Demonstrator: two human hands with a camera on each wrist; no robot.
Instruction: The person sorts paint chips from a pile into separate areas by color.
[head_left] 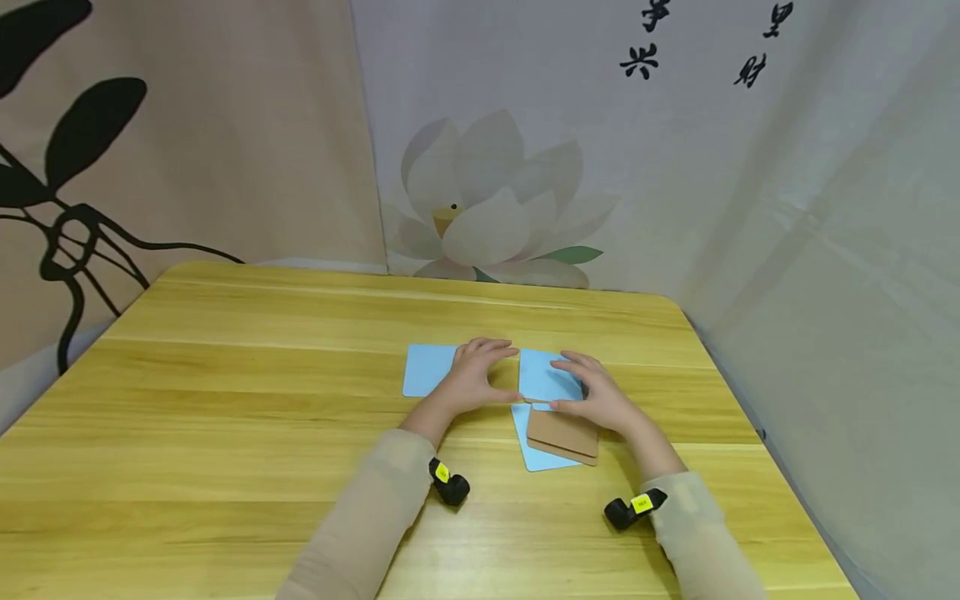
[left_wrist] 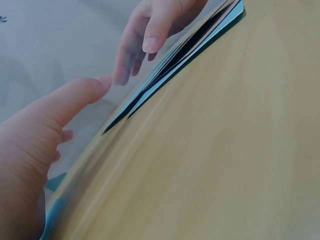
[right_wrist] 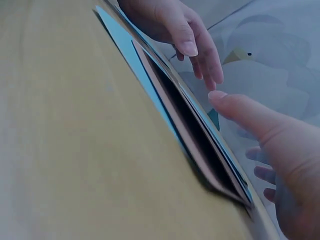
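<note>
Clock centred on the centre card, 12 toward the far table edge, head view.

Centre card (head_left: 542,377): blue, between the two hands; thin brown edge shows along its near side.

Left hand (head_left: 472,379): at 9 o'clock. Thumb and fingers well apart; fingertips near the card's far-left corner, thumb tip near its near-left corner. Contact: cannot tell.

Right hand (head_left: 600,397): between 3 and 4 o'clock. Thumb and fingers apart here too; fingertips reach over the card's right part, thumb tip by its near edge. Contact: cannot tell. Both wrist views confirm the gap between thumb and fingers on each hand.

Left card (head_left: 426,371): blue, at 9 o'clock, beyond the left hand, which hides its right part.

Lower card (head_left: 540,461): blue, at 6 o'clock, set askew. Brown cards (head_left: 564,430): two visible, slightly offset, overlapping the lower card and covering most of it.

Table (head_left: 225,433): yellowish wood grain, under all cards.

Wrist cameras: black with yellow labels, left (head_left: 450,483) between 7 and 8 o'clock, right (head_left: 633,507) at 5. Sleeves (head_left: 367,508) pale.

Curtain (head_left: 465,50) behind: lotus (head_left: 491,208) between 11 and 12, dark leaves (head_left: 93,129) at 10.
</note>
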